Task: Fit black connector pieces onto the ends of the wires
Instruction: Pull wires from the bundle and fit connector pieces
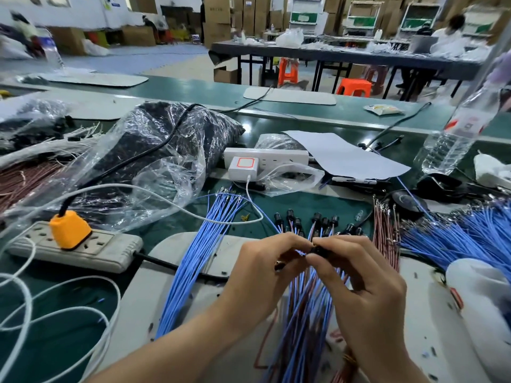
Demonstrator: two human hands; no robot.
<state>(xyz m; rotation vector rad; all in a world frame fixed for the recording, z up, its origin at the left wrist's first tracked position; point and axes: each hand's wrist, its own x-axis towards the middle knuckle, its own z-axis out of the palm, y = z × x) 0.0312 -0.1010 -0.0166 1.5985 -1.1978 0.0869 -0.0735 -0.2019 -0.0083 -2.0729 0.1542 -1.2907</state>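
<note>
My left hand (265, 272) and my right hand (359, 275) meet fingertip to fingertip over the middle of the bench. The right fingers pinch a small black connector piece (318, 249). The left fingers pinch the end of a blue wire (301, 252) right against it. Below the hands hangs a bunch of blue and brown wires (304, 313). Beyond the hands lie several wires with black connectors (318, 219) on their ends. A loose bundle of blue wires (204, 244) lies to the left.
A grey power strip (91, 247) with an orange plug (69, 229) lies left. A plastic bag of black parts (154, 150) and a white power strip (265, 157) sit behind. Blue wires (456, 236), brown wires (385, 233), a water bottle (453, 134) and a white container (481, 297) stand right.
</note>
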